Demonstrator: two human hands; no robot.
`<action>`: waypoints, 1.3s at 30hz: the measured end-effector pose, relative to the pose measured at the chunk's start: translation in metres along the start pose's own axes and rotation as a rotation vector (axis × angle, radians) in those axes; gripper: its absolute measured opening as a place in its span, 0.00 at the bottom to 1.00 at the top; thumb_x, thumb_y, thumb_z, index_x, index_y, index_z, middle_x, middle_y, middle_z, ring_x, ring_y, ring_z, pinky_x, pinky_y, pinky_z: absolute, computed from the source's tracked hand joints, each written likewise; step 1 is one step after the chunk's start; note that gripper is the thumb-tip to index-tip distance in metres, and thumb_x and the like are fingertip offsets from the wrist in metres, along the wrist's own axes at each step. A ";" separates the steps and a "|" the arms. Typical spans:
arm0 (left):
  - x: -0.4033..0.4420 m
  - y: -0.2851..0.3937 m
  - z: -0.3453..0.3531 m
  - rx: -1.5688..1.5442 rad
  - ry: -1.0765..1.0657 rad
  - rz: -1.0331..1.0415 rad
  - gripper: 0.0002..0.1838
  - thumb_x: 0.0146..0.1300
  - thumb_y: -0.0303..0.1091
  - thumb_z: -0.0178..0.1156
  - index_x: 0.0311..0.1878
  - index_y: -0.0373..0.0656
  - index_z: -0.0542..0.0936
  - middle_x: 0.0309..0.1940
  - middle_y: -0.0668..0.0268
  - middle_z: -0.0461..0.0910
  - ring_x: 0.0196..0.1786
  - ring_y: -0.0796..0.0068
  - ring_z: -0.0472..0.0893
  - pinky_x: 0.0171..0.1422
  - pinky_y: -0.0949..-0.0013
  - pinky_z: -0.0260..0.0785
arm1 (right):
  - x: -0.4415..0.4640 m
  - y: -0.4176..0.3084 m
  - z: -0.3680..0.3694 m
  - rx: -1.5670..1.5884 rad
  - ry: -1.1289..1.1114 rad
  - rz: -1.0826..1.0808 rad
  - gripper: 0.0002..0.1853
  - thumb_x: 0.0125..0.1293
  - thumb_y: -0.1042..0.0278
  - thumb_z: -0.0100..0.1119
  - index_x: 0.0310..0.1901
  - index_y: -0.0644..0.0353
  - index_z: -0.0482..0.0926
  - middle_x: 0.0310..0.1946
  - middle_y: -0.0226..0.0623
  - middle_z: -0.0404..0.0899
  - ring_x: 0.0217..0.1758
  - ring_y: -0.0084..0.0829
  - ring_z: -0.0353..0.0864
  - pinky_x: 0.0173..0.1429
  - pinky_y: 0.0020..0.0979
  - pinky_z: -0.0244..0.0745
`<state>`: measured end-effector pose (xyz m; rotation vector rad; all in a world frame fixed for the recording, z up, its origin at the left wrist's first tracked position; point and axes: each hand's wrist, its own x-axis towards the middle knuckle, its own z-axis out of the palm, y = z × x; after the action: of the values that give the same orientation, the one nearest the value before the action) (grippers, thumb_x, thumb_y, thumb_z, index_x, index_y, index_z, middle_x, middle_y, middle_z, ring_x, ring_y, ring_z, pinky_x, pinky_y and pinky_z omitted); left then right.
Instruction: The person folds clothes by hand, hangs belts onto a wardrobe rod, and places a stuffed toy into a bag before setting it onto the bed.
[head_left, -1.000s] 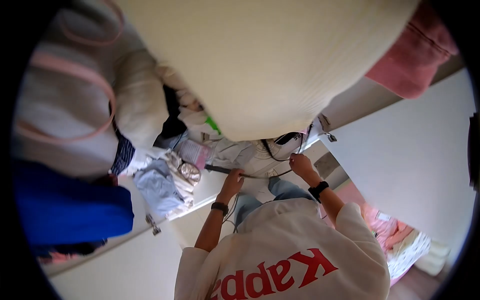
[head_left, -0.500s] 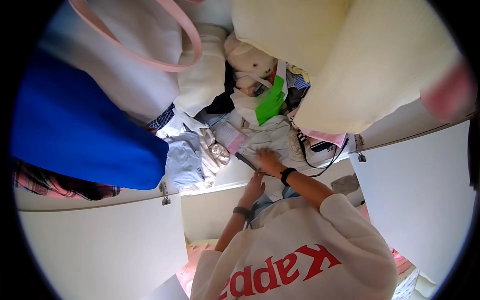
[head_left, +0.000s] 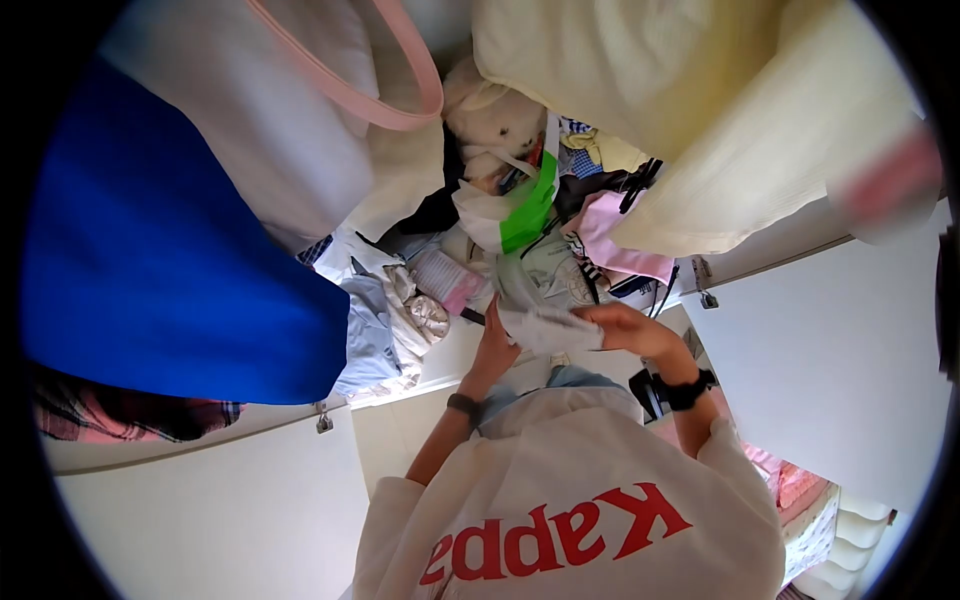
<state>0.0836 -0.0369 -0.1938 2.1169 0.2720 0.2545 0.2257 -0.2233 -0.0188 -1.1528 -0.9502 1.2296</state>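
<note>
At twelve o'clock, our left hand point(head_left: 493, 352) and right hand point(head_left: 632, 330) grip a limp, sheet-like white bundle point(head_left: 545, 329), likely against sagging.

And here's the white shelf point(head_left: 452, 356): crumpled grey-blue cloth point(head_left: 368, 335) near its front edge, shiny beige fabric point(head_left: 428, 318) right beside it, pink-and-white packet point(head_left: 447, 280) behind that, and further back, a heap with its lower layers hidden.
</note>
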 end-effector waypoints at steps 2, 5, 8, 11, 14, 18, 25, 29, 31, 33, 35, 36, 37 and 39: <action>0.014 0.010 -0.002 0.006 0.006 0.133 0.41 0.48 0.27 0.58 0.64 0.38 0.47 0.60 0.48 0.51 0.62 0.50 0.57 0.63 0.61 0.54 | -0.006 -0.003 0.015 0.143 -0.177 -0.109 0.11 0.54 0.69 0.50 0.33 0.69 0.69 0.38 0.39 0.70 0.42 0.28 0.65 0.49 0.28 0.60; 0.027 0.037 -0.002 -0.121 0.030 0.092 0.33 0.48 0.27 0.56 0.60 0.40 0.58 0.59 0.52 0.54 0.61 0.54 0.58 0.65 0.61 0.49 | -0.005 -0.005 0.037 0.183 -0.331 -0.182 0.08 0.52 0.71 0.48 0.29 0.68 0.66 0.38 0.42 0.70 0.42 0.34 0.65 0.51 0.32 0.59; 0.029 0.036 -0.003 0.083 0.142 0.131 0.27 0.49 0.30 0.56 0.55 0.41 0.65 0.54 0.56 0.62 0.59 0.60 0.60 0.60 0.63 0.54 | -0.006 -0.004 0.052 0.132 -0.350 -0.204 0.08 0.50 0.73 0.46 0.30 0.68 0.66 0.39 0.46 0.70 0.43 0.37 0.66 0.51 0.33 0.60; 0.029 -0.017 0.001 -0.227 0.102 -0.056 0.16 0.47 0.27 0.54 0.43 0.40 0.70 0.46 0.58 0.69 0.55 0.63 0.65 0.61 0.64 0.51 | -0.016 0.003 0.051 0.148 -0.269 -0.257 0.10 0.52 0.72 0.46 0.35 0.69 0.68 0.42 0.46 0.71 0.43 0.36 0.67 0.52 0.34 0.61; 0.012 -0.012 -0.047 0.061 0.194 0.097 0.13 0.48 0.23 0.50 0.40 0.38 0.70 0.40 0.58 0.73 0.51 0.63 0.69 0.60 0.64 0.54 | -0.044 0.057 0.031 0.369 0.341 -0.162 0.17 0.53 0.70 0.50 0.45 0.69 0.70 0.45 0.40 0.72 0.49 0.33 0.69 0.53 0.33 0.62; -0.017 -0.055 -0.123 -0.192 0.357 -0.142 0.12 0.50 0.21 0.50 0.41 0.34 0.70 0.39 0.55 0.75 0.45 0.63 0.74 0.48 0.66 0.64 | -0.018 0.098 0.011 -0.024 0.807 0.309 0.18 0.51 0.69 0.53 0.44 0.68 0.72 0.44 0.42 0.74 0.47 0.37 0.72 0.49 0.31 0.66; -0.069 -0.042 -0.160 0.282 -0.004 -0.168 0.12 0.49 0.24 0.55 0.40 0.39 0.72 0.31 0.55 0.76 0.34 0.54 0.75 0.37 0.65 0.67 | 0.043 0.251 0.013 -1.007 0.885 0.205 0.16 0.42 0.71 0.55 0.37 0.65 0.72 0.41 0.46 0.70 0.44 0.45 0.69 0.47 0.39 0.66; -0.070 -0.031 -0.151 0.185 -0.022 -0.211 0.11 0.51 0.26 0.53 0.40 0.39 0.73 0.31 0.54 0.76 0.36 0.54 0.76 0.39 0.64 0.67 | 0.069 0.250 0.031 -1.166 0.851 0.233 0.19 0.42 0.71 0.58 0.40 0.65 0.70 0.44 0.43 0.67 0.47 0.43 0.68 0.48 0.40 0.65; -0.068 -0.027 -0.147 0.178 -0.015 -0.199 0.11 0.52 0.26 0.53 0.40 0.38 0.73 0.31 0.53 0.76 0.36 0.54 0.76 0.38 0.64 0.67 | 0.077 0.246 0.034 -1.236 0.808 0.243 0.20 0.42 0.71 0.59 0.41 0.64 0.69 0.44 0.43 0.67 0.47 0.42 0.68 0.47 0.39 0.66; -0.066 -0.021 -0.144 0.167 -0.023 -0.218 0.10 0.52 0.25 0.52 0.40 0.38 0.72 0.31 0.54 0.76 0.35 0.55 0.76 0.38 0.66 0.67 | 0.084 0.243 0.033 -1.231 0.741 0.282 0.22 0.43 0.71 0.60 0.42 0.62 0.67 0.42 0.42 0.67 0.47 0.42 0.68 0.46 0.39 0.67; -0.065 -0.013 -0.146 0.159 -0.047 -0.273 0.10 0.53 0.24 0.52 0.40 0.38 0.72 0.31 0.54 0.76 0.33 0.56 0.76 0.37 0.68 0.67 | 0.092 0.256 0.029 -1.273 0.745 0.338 0.22 0.43 0.72 0.60 0.43 0.61 0.65 0.42 0.43 0.67 0.47 0.43 0.69 0.44 0.39 0.68; -0.065 -0.012 -0.148 0.175 -0.056 -0.296 0.10 0.53 0.24 0.52 0.40 0.38 0.72 0.31 0.54 0.76 0.34 0.56 0.76 0.38 0.67 0.67 | 0.098 0.262 0.027 -1.293 0.748 0.365 0.23 0.43 0.73 0.60 0.43 0.60 0.64 0.41 0.43 0.67 0.46 0.43 0.69 0.43 0.39 0.69; -0.065 -0.011 -0.150 0.191 -0.066 -0.318 0.10 0.53 0.24 0.52 0.40 0.38 0.72 0.32 0.54 0.76 0.34 0.56 0.76 0.38 0.67 0.67 | 0.101 0.271 0.023 -1.258 0.753 0.371 0.23 0.43 0.73 0.60 0.44 0.60 0.64 0.41 0.43 0.67 0.45 0.44 0.69 0.42 0.39 0.69; -0.069 -0.014 -0.155 0.215 -0.070 -0.319 0.10 0.53 0.24 0.52 0.40 0.38 0.72 0.32 0.54 0.76 0.35 0.56 0.76 0.40 0.67 0.66 | 0.104 0.285 0.015 -1.191 0.766 0.386 0.25 0.43 0.72 0.60 0.46 0.60 0.63 0.41 0.43 0.68 0.44 0.46 0.70 0.41 0.39 0.71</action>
<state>-0.0279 0.0747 -0.1295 2.2482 0.6118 -0.0390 0.1684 -0.1265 -0.3008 -2.5853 -0.8369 0.2710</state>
